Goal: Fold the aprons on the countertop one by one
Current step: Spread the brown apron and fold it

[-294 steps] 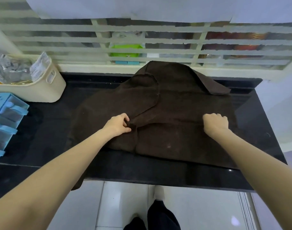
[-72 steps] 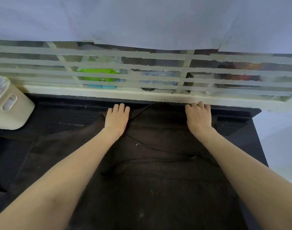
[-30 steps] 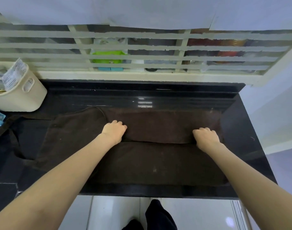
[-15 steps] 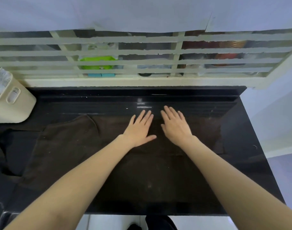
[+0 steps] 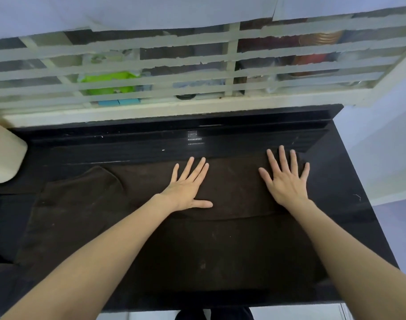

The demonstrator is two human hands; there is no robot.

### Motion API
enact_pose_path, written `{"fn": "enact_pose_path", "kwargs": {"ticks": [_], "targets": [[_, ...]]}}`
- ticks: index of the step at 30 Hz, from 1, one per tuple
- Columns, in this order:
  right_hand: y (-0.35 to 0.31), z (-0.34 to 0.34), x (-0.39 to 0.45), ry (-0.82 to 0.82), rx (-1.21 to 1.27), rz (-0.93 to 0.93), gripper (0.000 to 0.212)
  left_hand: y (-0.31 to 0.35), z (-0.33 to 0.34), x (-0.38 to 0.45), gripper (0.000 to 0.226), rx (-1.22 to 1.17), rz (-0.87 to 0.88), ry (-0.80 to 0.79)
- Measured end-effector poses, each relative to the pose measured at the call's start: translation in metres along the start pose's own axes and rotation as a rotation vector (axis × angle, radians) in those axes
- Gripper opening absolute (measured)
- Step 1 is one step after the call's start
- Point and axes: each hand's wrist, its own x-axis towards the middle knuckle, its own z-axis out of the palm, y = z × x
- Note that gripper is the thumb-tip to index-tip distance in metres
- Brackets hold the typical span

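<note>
both hands lie flat with fingers spread, gripping nothing, the left hand (image 5: 188, 189) and right hand (image 5: 287, 181) pressing the folded-over far band of the brown apron (image 5: 151, 239) spread on the black countertop (image 5: 349, 204), likely to set the crease

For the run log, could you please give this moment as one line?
apron: part-folded on countertop | left hand: flat on fold | right hand: flat on fold

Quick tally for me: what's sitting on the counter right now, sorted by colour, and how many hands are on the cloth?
Dark brown cloth apron: 1
Cream plastic container at the left edge: 1
Hands pressing flat on the apron: 2, left hand and right hand
Total: 4, all on the black stone countertop
</note>
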Motion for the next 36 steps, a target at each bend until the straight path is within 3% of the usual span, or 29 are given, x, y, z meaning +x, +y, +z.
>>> {"fn": "enact_pose_path", "kwargs": {"ticks": [8, 10, 12, 14, 16, 19, 23, 26, 28, 32, 36], "targets": [[0.006, -0.016, 0.005, -0.085, 0.028, 0.045, 0.063, 0.001, -0.006, 0.002, 0.104, 0.008, -0.001, -0.009], [0.002, -0.024, 0.001, -0.045, 0.033, 0.158, 0.066, 0.002, -0.011, 0.005, 0.104, 0.002, -0.015, -0.021], [-0.013, -0.028, -0.012, 0.079, 0.037, 0.077, 0.065, 0.003, -0.015, 0.007, 0.103, 0.029, -0.026, 0.006], [-0.033, -0.024, -0.030, 0.155, 0.052, -0.169, 0.059, 0.009, -0.013, 0.002, 0.093, 0.122, -0.013, 0.116], [-0.048, -0.011, -0.052, 0.086, 0.015, -0.325, 0.055, 0.015, 0.000, -0.014, 0.075, 0.190, 0.074, 0.328], [-0.048, 0.006, -0.069, -0.014, -0.041, -0.279, 0.056, 0.008, 0.031, -0.046, 0.048, 0.137, 0.155, 0.618], [-0.056, -0.002, -0.069, 0.018, -0.076, -0.269, 0.057, -0.023, 0.060, -0.089, 0.031, -0.166, -0.265, 0.759], [-0.083, -0.007, -0.073, 0.028, -0.007, -0.312, 0.056, -0.038, 0.067, -0.116, 0.035, -0.442, -0.573, 0.753], [-0.103, -0.003, -0.081, -0.039, 0.062, -0.315, 0.057, -0.044, 0.066, -0.128, 0.035, -0.628, -0.648, 0.707], [-0.122, 0.014, -0.089, -0.149, 0.022, -0.257, 0.062, -0.050, 0.066, -0.137, 0.029, -0.717, -0.586, 0.333], [-0.122, 0.017, -0.089, -0.174, -0.014, -0.245, 0.064, -0.052, 0.064, -0.139, 0.024, -0.740, -0.553, 0.249]]}}
